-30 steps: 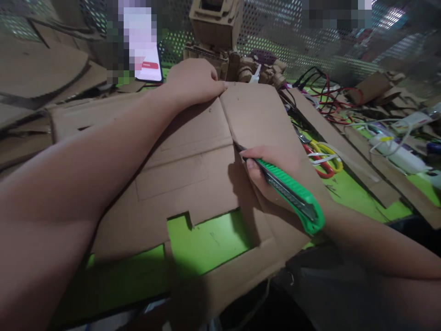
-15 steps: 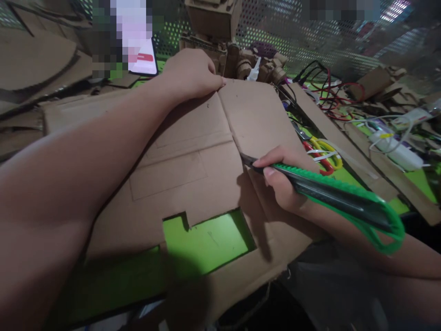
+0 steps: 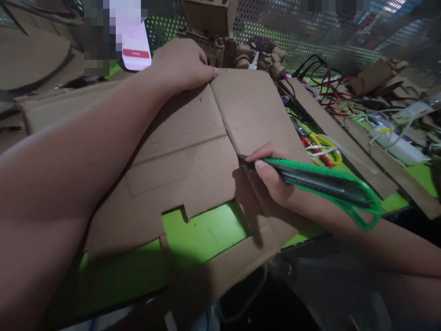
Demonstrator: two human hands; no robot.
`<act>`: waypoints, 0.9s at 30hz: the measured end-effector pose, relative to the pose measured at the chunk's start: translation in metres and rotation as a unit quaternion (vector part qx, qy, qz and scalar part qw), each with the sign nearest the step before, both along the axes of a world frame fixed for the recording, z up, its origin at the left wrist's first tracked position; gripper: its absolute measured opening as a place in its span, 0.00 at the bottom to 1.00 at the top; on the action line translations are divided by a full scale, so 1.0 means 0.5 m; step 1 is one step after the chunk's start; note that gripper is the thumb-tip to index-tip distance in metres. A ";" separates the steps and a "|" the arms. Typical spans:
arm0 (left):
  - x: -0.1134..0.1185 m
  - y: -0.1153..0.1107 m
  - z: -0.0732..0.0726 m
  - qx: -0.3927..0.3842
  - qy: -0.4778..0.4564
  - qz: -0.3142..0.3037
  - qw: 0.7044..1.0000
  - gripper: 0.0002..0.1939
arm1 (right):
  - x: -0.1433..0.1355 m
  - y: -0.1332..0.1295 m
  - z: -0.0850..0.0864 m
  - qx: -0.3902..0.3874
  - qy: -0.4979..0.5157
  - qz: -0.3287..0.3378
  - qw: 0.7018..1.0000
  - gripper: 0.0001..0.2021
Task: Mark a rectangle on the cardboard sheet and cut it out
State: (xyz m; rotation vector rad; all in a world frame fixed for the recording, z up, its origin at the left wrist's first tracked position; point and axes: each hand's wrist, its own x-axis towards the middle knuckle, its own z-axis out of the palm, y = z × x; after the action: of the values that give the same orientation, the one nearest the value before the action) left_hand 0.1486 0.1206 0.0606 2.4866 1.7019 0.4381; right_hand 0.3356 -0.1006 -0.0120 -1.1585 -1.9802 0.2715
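Note:
A large brown cardboard sheet [image 3: 179, 179] lies before me, with pencilled rectangles and a cut-out through which the green tabletop shows. A long slit or crease line runs down its right part. My right hand [image 3: 274, 177] is closed round a green and black box cutter [image 3: 320, 181]. The cutter's blade end meets the cardboard on that line; its tip is hard to make out. At the sheet's far edge my left hand [image 3: 184, 64] is closed, thumb at the line's upper end. Its other fingers are partly hidden behind the edge.
A phone [image 3: 136, 46] stands beyond my left forearm. Scissors with red and yellow handles [image 3: 324, 149] lie right of the sheet, near cardboard strips [image 3: 344, 138], tangled wires [image 3: 327, 87] and a white bottle [image 3: 396, 145]. Cardboard constructions [image 3: 210, 16] stand at the back before a perforated metal screen.
The box cutter has moved slightly toward me along the line, and its handle end has swung in. My left hand keeps its place at the far edge. The whole view has shifted a little.

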 end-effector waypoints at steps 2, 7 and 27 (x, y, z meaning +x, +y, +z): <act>0.001 -0.001 0.000 0.002 -0.005 0.002 1.000 0.22 | -0.005 -0.001 -0.003 0.000 0.004 -0.010 1.000 0.03; 0.000 -0.003 0.001 0.000 -0.017 0.000 1.000 0.22 | -0.020 -0.016 0.007 0.043 0.018 -0.041 0.998 0.06; -0.027 0.006 0.022 0.002 -0.041 0.042 0.998 0.30 | 0.011 -0.029 0.002 0.021 0.011 -0.011 1.000 0.05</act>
State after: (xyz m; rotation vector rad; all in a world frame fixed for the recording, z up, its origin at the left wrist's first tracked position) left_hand 0.1353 0.1237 0.0717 2.3706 1.7806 0.5432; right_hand 0.3409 -0.1150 -0.0108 -1.1443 -1.9439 0.2306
